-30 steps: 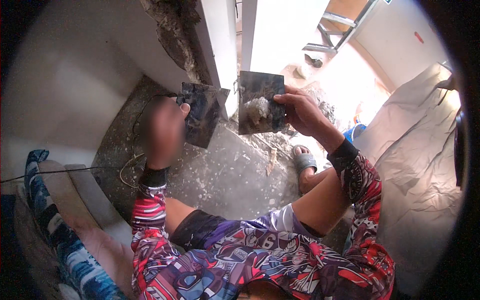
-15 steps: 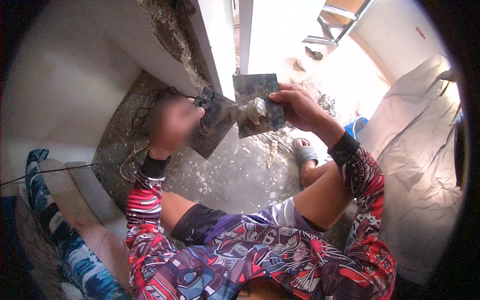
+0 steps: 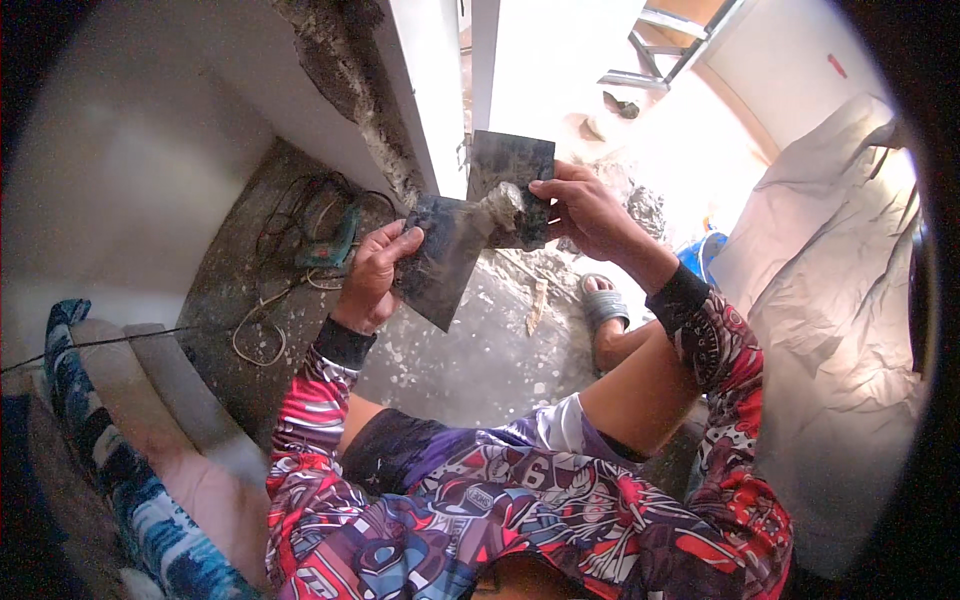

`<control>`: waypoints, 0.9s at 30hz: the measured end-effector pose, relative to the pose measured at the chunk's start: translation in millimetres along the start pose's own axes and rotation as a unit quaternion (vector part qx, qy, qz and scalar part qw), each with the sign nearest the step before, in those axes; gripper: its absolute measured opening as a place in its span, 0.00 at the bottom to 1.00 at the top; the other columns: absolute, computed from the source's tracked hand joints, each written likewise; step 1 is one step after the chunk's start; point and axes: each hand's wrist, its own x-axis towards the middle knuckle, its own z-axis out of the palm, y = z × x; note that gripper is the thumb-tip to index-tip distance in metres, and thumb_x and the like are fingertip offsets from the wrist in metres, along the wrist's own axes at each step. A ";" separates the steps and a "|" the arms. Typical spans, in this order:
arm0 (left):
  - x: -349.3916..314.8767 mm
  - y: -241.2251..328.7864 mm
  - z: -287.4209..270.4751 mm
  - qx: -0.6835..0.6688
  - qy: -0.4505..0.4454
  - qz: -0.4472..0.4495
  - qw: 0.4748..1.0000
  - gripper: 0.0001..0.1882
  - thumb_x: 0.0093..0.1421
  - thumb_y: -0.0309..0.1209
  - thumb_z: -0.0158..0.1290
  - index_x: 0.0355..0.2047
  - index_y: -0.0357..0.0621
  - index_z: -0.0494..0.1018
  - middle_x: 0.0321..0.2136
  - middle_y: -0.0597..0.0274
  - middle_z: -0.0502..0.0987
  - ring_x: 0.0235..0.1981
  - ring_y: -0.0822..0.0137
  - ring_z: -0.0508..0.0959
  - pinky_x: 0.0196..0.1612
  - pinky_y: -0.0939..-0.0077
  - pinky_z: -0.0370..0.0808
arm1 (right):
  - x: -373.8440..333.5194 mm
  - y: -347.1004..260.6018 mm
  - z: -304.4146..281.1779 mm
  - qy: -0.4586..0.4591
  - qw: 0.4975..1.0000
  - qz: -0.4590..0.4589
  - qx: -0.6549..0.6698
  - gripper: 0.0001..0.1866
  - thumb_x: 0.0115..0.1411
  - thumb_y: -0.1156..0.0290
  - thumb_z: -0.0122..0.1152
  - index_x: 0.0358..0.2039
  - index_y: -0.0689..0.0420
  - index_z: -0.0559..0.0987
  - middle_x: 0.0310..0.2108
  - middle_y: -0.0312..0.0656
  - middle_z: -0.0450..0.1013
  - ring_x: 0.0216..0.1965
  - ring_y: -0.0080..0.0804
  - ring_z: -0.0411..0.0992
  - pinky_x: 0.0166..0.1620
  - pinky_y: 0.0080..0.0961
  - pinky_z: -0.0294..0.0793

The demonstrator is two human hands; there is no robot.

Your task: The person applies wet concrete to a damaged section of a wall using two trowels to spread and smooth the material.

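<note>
My left hand (image 3: 375,272) pinches the edge of a dark, flat, four-sided plate (image 3: 436,262), thumb on top. A second dark flat plate (image 3: 512,155) is gripped at its right side by my right hand (image 3: 592,212), thumb over the face. Where the two plates meet and overlap, a lump of wet grey mortar (image 3: 506,204) clings to them. Pale smears streak both faces. Both plates hang in the air in front of the wall's end, above the floor.
A rough, unfinished strip (image 3: 350,100) runs down the wall edge just ahead. On the floor to the left lie a green power tool (image 3: 340,238) and looped cords. A blue container (image 3: 705,250), a draped sheet (image 3: 830,310) and a ladder (image 3: 665,75) are on the right. Cushions (image 3: 165,400) stand at left.
My left hand has turned and shifted right and slightly down with its plate. The right plate has risen a little, and the mortar lump sits nearer the seam between them.
</note>
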 end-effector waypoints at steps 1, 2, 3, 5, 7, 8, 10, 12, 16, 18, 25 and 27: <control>-1.2 0.4 1.4 0.000 0.000 0.000 1.000 0.11 0.66 0.31 0.53 0.45 0.38 0.77 0.38 0.63 0.82 0.37 0.72 0.81 0.43 0.76 0.79 | 1.7 2.2 -2.0 -0.003 1.000 -0.007 -0.001 0.16 0.66 0.74 0.47 0.52 0.65 0.72 0.40 0.48 0.77 0.37 0.38 0.80 0.37 0.36 0.85; -2.7 1.7 3.8 -0.016 0.002 0.007 1.000 0.11 0.66 0.31 0.52 0.45 0.38 0.76 0.39 0.63 0.82 0.37 0.71 0.82 0.44 0.75 0.79 | 2.3 3.2 -3.2 -0.006 1.000 -0.015 -0.002 0.16 0.67 0.73 0.47 0.52 0.65 0.72 0.40 0.49 0.77 0.37 0.38 0.80 0.37 0.36 0.85; -4.0 3.4 6.4 -0.032 0.004 0.013 0.999 0.12 0.66 0.31 0.52 0.45 0.37 0.76 0.39 0.62 0.82 0.38 0.70 0.82 0.45 0.75 0.79 | 2.1 3.2 -3.1 -0.006 1.000 -0.015 -0.002 0.16 0.67 0.73 0.47 0.52 0.65 0.72 0.40 0.49 0.77 0.37 0.38 0.80 0.37 0.36 0.85; -5.2 8.2 11.9 -0.043 -0.003 0.004 0.999 0.12 0.67 0.31 0.52 0.46 0.37 0.76 0.39 0.61 0.82 0.39 0.70 0.82 0.46 0.74 0.79 | 0.5 2.2 -1.9 -0.010 1.000 -0.016 0.002 0.16 0.67 0.73 0.47 0.52 0.65 0.72 0.40 0.49 0.77 0.36 0.39 0.81 0.37 0.36 0.85; -4.3 9.8 12.6 -0.053 -0.008 -0.002 0.999 0.12 0.67 0.31 0.51 0.46 0.37 0.76 0.40 0.61 0.82 0.39 0.69 0.82 0.46 0.73 0.79 | -2.1 -1.6 1.4 -0.013 1.000 -0.015 -0.008 0.16 0.67 0.73 0.47 0.52 0.65 0.72 0.40 0.49 0.77 0.36 0.39 0.81 0.36 0.36 0.85; -1.6 7.6 10.5 -0.067 -0.015 -0.004 0.998 0.12 0.67 0.31 0.50 0.46 0.37 0.76 0.41 0.60 0.82 0.40 0.68 0.82 0.46 0.72 0.79 | -3.0 -2.8 2.4 -0.015 1.000 -0.013 -0.017 0.16 0.67 0.73 0.47 0.52 0.65 0.72 0.40 0.48 0.77 0.36 0.39 0.81 0.36 0.36 0.85; 0.9 6.3 9.3 -0.080 -0.022 -0.004 0.997 0.12 0.68 0.31 0.50 0.46 0.37 0.75 0.41 0.59 0.82 0.41 0.68 0.82 0.47 0.71 0.79 | -2.3 -2.2 2.1 -0.020 1.000 -0.019 -0.011 0.16 0.67 0.72 0.48 0.52 0.65 0.72 0.40 0.48 0.77 0.36 0.39 0.81 0.36 0.36 0.85; 1.5 6.7 9.2 -0.097 -0.025 -0.007 0.995 0.12 0.68 0.30 0.49 0.47 0.37 0.75 0.42 0.58 0.81 0.41 0.66 0.82 0.48 0.70 0.79 | -2.9 -3.1 3.2 -0.027 0.999 -0.025 -0.004 0.16 0.66 0.72 0.48 0.51 0.65 0.73 0.40 0.48 0.77 0.36 0.39 0.81 0.36 0.36 0.85; 5.9 8.7 9.2 -0.116 -0.006 -0.004 0.993 0.12 0.67 0.30 0.49 0.47 0.36 0.75 0.42 0.57 0.81 0.42 0.64 0.82 0.49 0.69 0.79 | -1.1 0.9 1.1 -0.015 1.000 -0.002 0.020 0.15 0.66 0.72 0.50 0.50 0.65 0.73 0.39 0.47 0.77 0.36 0.38 0.80 0.36 0.38 0.86; 3.7 18.6 13.6 -0.109 -0.020 0.026 0.993 0.13 0.67 0.30 0.50 0.47 0.36 0.76 0.43 0.55 0.81 0.43 0.62 0.82 0.49 0.67 0.80 | 0.1 1.0 -0.3 -0.013 0.999 0.004 0.033 0.15 0.66 0.72 0.50 0.49 0.65 0.73 0.38 0.47 0.76 0.36 0.38 0.80 0.37 0.38 0.86; -5.7 48.7 34.9 -0.062 0.027 0.143 0.987 0.14 0.65 0.26 0.48 0.48 0.35 0.75 0.42 0.55 0.81 0.42 0.62 0.82 0.49 0.66 0.80 | -4.4 -4.8 -0.3 -0.016 0.997 0.008 0.080 0.11 0.67 0.73 0.50 0.47 0.65 0.70 0.37 0.43 0.74 0.33 0.31 0.79 0.38 0.34 0.87; -20.1 56.6 29.5 0.136 0.049 0.266 0.953 0.20 0.64 0.29 0.48 0.56 0.39 0.70 0.47 0.54 0.79 0.46 0.57 0.81 0.54 0.60 0.77 | 2.1 1.0 4.2 -0.039 0.993 0.001 0.112 0.09 0.66 0.71 0.54 0.43 0.62 0.73 0.36 0.43 0.75 0.35 0.33 0.79 0.39 0.37 0.86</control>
